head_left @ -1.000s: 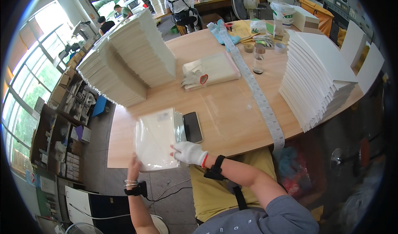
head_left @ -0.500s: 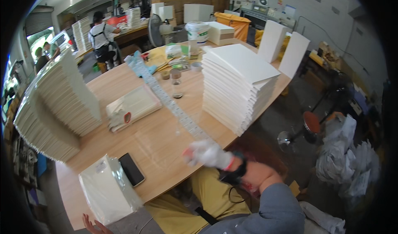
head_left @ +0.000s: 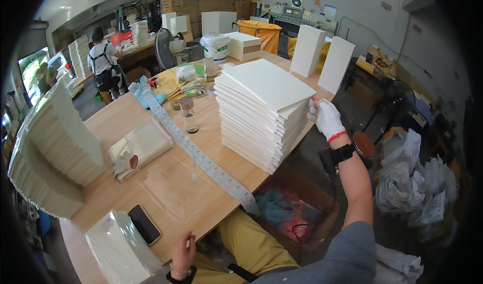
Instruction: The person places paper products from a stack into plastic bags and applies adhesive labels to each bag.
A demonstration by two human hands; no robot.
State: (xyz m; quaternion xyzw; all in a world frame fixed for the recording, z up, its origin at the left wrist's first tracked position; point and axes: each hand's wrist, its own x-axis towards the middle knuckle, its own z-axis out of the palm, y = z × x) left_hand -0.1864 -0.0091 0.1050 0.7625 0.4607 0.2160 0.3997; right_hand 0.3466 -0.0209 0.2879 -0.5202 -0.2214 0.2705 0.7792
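Pale wood grain ran across the tabletop [head_left: 113,115], its near edge curving past the person's lap and its right edge passing close beside a tall stack of white panels [head_left: 251,118]. Over the last second the right hand [head_left: 326,117], in a white glove, had left the bagged pile [head_left: 121,246] at the near left and reached out to the far right corner of that stack. Its fingers were drawn narrowly together at the top panel's corner — whether they had pinched it, I could not tell. That meant the contact had passed from the bagged pile to the white stack, and the bagged pile lay free of both hands beside the phone [head_left: 145,224]. The bare left hand [head_left: 183,254] had also come away from the pile; it hung at the near edge, fingers loosely bent, with nothing visible in it. For moving, the widest room lay between the phone and the strip of printed labels [head_left: 201,161], where only clear film [head_left: 178,183] seemed to lie flat. The strip ran down to the near edge, left of the white stack, and a drinking glass [head_left: 188,115] stood near its far stretch — easy to knock, I judged. Beyond the right edge the gloved hand's forearm had floor below it.
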